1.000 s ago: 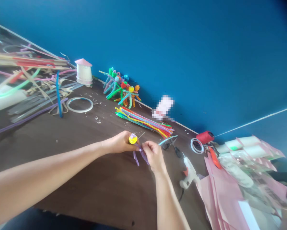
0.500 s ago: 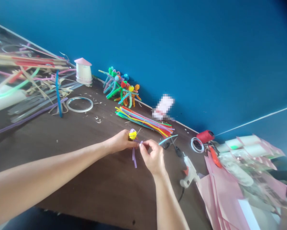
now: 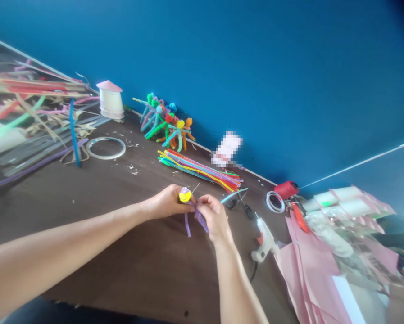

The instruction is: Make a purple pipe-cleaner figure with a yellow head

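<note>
My left hand (image 3: 168, 200) is closed around a small pipe-cleaner figure (image 3: 184, 195), whose head is a yellow coil with purple on top. A purple pipe-cleaner strand (image 3: 187, 226) hangs straight down from it. My right hand (image 3: 214, 219) pinches another purple pipe cleaner (image 3: 202, 220) that looks coiled or bent, right beside the figure. A thin pale stick pokes up between the hands. Fingers hide the middle of the figure. Beyond the hands lies a bundle of coloured pipe cleaners (image 3: 202, 170), and finished-looking pipe-cleaner figures (image 3: 168, 121) stand by the wall.
Black scissors (image 3: 239, 203) and a white glue gun (image 3: 264, 240) lie right of my hands. Farther right are a red thread spool (image 3: 286, 189) and pink sheets (image 3: 311, 274). At left sit a tape ring (image 3: 91, 147), a white cup with pink roof (image 3: 111, 101) and piled strips.
My right hand has turned slightly and drawn closer to the left. A purple length now shows below its fingers, pointing down. The whole view has shifted a little.
</note>
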{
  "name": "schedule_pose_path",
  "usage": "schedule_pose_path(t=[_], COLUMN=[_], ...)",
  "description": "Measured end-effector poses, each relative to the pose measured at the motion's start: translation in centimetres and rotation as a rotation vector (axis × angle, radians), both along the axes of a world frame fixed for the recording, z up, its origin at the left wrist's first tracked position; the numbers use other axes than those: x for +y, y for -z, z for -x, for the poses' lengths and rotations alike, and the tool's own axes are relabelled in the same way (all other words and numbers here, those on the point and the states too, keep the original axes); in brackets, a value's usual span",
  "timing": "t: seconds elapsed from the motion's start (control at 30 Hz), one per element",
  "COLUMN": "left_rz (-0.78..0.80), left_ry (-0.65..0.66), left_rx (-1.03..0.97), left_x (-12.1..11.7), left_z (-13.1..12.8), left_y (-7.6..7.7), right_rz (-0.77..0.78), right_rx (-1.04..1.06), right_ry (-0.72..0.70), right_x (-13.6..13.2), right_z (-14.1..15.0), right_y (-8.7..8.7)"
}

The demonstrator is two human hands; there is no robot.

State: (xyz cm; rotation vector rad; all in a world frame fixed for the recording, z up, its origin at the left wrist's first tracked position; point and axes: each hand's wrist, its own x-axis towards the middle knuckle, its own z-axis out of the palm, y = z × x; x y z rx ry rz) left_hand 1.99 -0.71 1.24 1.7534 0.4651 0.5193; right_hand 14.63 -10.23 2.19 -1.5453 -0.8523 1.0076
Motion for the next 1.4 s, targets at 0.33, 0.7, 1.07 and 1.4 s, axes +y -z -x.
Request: schedule_pose_path(t=[0.33,0.7,1.07,1.4], left_rz=[0.618,0.532,0.466,0.412], left_ry=[0.040,-0.309,-0.361,-0.392], left_rx=[-0.192,-0.244,-0.162,-0.149], left_x=[-0.3,-1.0,-0.8,-0.5], left_z=[-0.1,-1.1,-1.2,-1.3], left_y=[0.2,0.8,1.2,1.5], right_rz=[-0.050,-0.162,-0.138,-0.087], right_rx=[0.477,0.164,0.114,0.094], right_ry=[-0.172,0.082,0.051,-0.010], right_x=[0.2,0.7,0.7,0.5], right_z=[-0.2,1.4,1.0,0.7], right_y=[0.6,1.7,1.7,1.2])
